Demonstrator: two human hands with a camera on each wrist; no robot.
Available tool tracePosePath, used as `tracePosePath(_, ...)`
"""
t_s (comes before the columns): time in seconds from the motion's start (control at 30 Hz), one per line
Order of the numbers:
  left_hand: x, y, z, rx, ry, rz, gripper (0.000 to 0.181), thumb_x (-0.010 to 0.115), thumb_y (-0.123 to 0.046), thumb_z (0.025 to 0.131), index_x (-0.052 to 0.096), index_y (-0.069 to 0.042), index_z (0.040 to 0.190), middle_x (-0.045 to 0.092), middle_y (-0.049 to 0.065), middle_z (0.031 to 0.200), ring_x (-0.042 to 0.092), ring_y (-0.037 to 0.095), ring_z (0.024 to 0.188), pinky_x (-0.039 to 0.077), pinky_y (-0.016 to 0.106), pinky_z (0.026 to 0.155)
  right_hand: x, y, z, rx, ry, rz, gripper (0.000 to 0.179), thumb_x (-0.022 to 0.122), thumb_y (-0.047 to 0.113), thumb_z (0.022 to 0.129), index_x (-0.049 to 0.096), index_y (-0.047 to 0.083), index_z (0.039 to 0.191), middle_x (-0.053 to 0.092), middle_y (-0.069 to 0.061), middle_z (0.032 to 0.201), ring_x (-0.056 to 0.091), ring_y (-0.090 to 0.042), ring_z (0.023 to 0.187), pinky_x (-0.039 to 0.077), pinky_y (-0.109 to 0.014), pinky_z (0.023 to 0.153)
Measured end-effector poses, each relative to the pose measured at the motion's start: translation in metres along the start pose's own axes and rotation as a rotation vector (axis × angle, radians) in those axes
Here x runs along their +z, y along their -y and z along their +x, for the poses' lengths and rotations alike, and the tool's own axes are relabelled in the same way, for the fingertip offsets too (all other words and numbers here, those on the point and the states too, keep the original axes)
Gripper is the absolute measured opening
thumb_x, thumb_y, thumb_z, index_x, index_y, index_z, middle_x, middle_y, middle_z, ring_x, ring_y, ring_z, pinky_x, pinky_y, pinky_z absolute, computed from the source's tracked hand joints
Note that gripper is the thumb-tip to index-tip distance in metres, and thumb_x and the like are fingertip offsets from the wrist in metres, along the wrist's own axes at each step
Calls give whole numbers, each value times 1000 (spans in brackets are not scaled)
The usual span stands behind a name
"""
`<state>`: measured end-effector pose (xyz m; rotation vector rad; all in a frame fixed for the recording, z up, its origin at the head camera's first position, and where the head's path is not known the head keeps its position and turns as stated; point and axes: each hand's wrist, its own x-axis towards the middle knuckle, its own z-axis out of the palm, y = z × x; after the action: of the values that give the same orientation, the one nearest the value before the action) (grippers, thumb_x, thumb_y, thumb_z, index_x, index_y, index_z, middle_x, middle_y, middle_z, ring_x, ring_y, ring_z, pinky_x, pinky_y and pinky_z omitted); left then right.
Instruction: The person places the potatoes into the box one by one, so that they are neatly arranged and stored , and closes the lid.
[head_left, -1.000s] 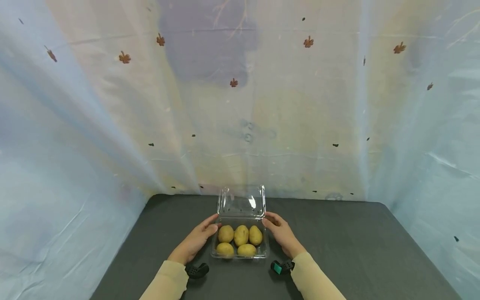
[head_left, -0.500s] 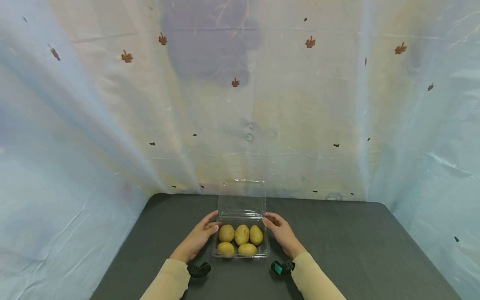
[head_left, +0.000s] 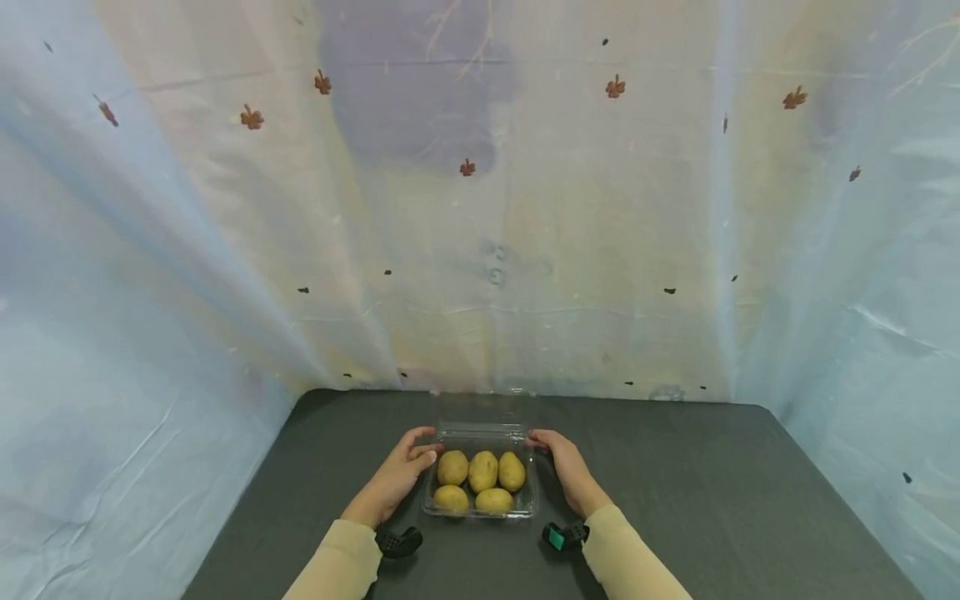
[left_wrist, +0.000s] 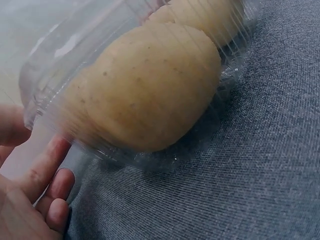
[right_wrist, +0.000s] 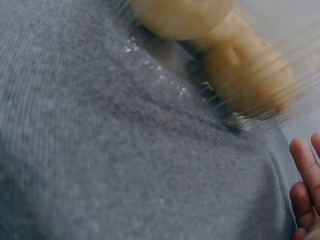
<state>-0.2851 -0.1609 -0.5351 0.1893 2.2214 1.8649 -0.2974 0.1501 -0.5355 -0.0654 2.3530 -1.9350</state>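
Note:
A clear plastic clamshell container sits on the dark tabletop with several yellow potatoes in its base. Its hinged lid leans far back behind the base. At the back left corner is my left hand, thumb and fingers loosely spread; the left wrist view shows its fingers against or very close to the clear wall. My right hand is at the back right corner, fingers reaching forward. In the right wrist view, its visible fingers look relaxed and apart from the wall.
A dark grey cloth-covered table extends to both sides. Behind it hangs a pale printed sheet with small leaf shapes. Black bands sit at the wrists, the right wristband bearing a green patch.
The lid rose toward upright, then tipped backward away from me. My right fingers have shifted slightly outward from the hinge corner; the left hand and potatoes stay nearly in place.

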Motion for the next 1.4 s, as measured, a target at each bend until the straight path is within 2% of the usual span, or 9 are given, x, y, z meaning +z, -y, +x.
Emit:
tracePosePath(0.17, 1, 3, 0, -11, -5, -4, 41, 50, -25, 103, 37, -23, 143, 53, 7, 138, 39, 35, 133, 26, 62, 106, 1, 1, 1, 60, -20, -15, 78, 31, 70, 94, 58, 6, 129, 62, -6, 122, 46, -31, 124, 26, -57, 107)
tracePosePath(0.27, 1, 4, 0, -10, -15, -6, 40, 51, -25, 103, 39, -21, 140, 53, 8, 137, 40, 36, 132, 27, 63, 105, 2, 3, 1, 76, -11, -39, 83, 32, 75, 90, 59, 6, 128, 62, -6, 122, 45, -33, 126, 25, -60, 107)
tracePosePath(0.43, 2, 5, -1, -12, -24, -5, 38, 52, -27, 102, 40, -19, 138, 54, 7, 137, 41, 36, 131, 28, 63, 104, 2, 5, -2, 73, 12, -51, 82, 39, 75, 88, 61, 5, 124, 62, -7, 122, 44, -34, 127, 24, -61, 107)
tracePosePath(0.63, 3, 4, -7, -7, -25, 1, 45, 51, -32, 102, 38, -18, 142, 52, 8, 138, 39, 37, 132, 26, 63, 105, 0, 2, -4, 45, 45, -49, 78, 44, 71, 89, 57, 7, 131, 60, -9, 127, 43, -34, 129, 23, -60, 109)
tracePosePath(0.8, 8, 5, -14, 1, -90, 14, 48, 50, -35, 102, 40, -17, 145, 53, 10, 138, 40, 37, 132, 31, 60, 104, 1, 1, -5, 57, 31, -48, 78, 49, 69, 89, 55, 5, 133, 54, -12, 131, 44, -34, 126, 31, -58, 104)
tracePosePath(1.0, 13, 10, -24, -22, -175, 106, 51, 44, -49, 100, 52, -14, 136, 52, 10, 138, 42, 35, 131, 35, 57, 103, 0, -2, -4, 33, 35, -26, 59, 52, 54, 95, 58, 7, 129, 54, -10, 129, 45, -31, 125, 33, -56, 103)
tracePosePath(1.17, 9, 6, -34, -55, -122, 71, 67, 34, -58, 100, 51, -4, 137, 51, 12, 134, 44, 34, 127, 35, 54, 103, -3, -3, -5, 22, 54, -12, 46, 55, 44, 98, 60, 9, 128, 56, -8, 129, 46, -31, 126, 33, -57, 104)
tracePosePath(1.33, 6, 1, -40, -96, -53, 71, 79, 36, -66, 95, 48, 0, 137, 53, 10, 126, 49, 26, 115, 38, 49, 97, -5, -2, -5, -2, 42, 8, 44, 56, 40, 98, 59, 9, 130, 57, -8, 129, 48, -30, 124, 33, -58, 104)
tracePosePath(1.4, 5, 1, -41, -100, -37, 67, 77, 37, -65, 96, 50, -1, 135, 53, 10, 124, 48, 25, 113, 37, 48, 96, -5, -2, -5, -10, 41, 13, 44, 57, 38, 98, 59, 9, 130, 57, -8, 128, 48, -30, 123, 33, -57, 104)
